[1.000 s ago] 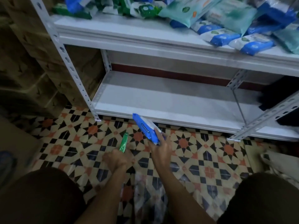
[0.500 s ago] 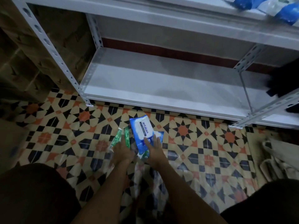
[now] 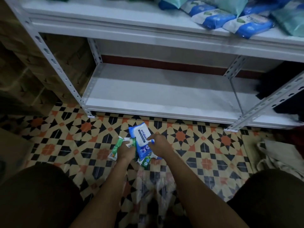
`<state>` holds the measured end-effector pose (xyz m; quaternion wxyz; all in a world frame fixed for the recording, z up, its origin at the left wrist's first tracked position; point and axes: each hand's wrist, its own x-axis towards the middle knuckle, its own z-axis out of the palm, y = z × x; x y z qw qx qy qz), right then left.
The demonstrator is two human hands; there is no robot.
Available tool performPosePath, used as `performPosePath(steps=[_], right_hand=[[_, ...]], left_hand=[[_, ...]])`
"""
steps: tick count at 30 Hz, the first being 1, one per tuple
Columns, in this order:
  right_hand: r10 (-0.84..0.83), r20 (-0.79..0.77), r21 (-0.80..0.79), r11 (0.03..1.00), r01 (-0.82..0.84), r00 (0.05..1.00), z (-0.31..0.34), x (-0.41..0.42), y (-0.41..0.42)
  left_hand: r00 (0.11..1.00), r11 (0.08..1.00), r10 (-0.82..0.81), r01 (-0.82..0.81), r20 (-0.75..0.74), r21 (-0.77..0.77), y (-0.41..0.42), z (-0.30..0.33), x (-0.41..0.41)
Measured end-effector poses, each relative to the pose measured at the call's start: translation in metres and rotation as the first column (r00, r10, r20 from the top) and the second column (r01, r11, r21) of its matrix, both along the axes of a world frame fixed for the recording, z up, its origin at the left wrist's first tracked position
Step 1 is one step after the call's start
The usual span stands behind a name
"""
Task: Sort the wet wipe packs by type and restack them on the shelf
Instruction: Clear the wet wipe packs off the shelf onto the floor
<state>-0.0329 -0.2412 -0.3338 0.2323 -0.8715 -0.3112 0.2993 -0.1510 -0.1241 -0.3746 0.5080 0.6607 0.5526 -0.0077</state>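
Cardboard [image 3: 24, 63] standing dim at far left beside the white rack post [image 3: 54, 63]. Lying on the patterned floor [image 3: 65, 137] just in front of the bare bottom shelf [image 3: 156, 91]: a small cluster of wet wipe packs. Gripping the green pack [image 3: 115, 149] at the cluster's left edge, left hand [image 3: 125, 149], fingers curled over its white label end. Lying in the middle, label up and tilted toward the shelf, blue Antabax pack [image 3: 139, 140], overlapping a smaller green-and-white pack [image 3: 145, 161] peeking out beneath. Pinching the blue pack's right edge, right hand [image 3: 158, 146], thumb and fingertips closed narrowly on the wrapper. Sitting further right and above, on the upper shelf [image 3: 115, 25], more blue-and-white packs [image 3: 230, 18] among teal ones, some hanging over the front edge. Judging the risks: slick film slipping from such a light pinch while lifting; the hidden lower pack getting dragged along and mixed into the wrong type; dim light blurring green against teal; overhanging packs above getting knocked down while reaching up to restack.
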Motion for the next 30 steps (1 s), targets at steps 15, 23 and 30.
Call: performPosePath(steps=[15,23,30], right_hand=[[-0.363,0.263,0.800,0.600,0.008,0.894,0.226,0.026,0.059],[-0.364,0.489,0.724,0.676,-0.137,0.793,0.308,0.074,0.108],[-0.011,0.479,0.385,0.901,-0.199,0.878,0.333,0.104,0.165]], left_hand=[[0.768,0.704,-0.197,-0.322,0.610,0.633,0.062,0.271,0.055],[0.856,0.402,-0.285,-0.302,0.432,0.864,0.122,0.358,0.082],[0.989,0.314,-0.038,-0.125,0.144,0.941,0.189,0.378,0.091]])
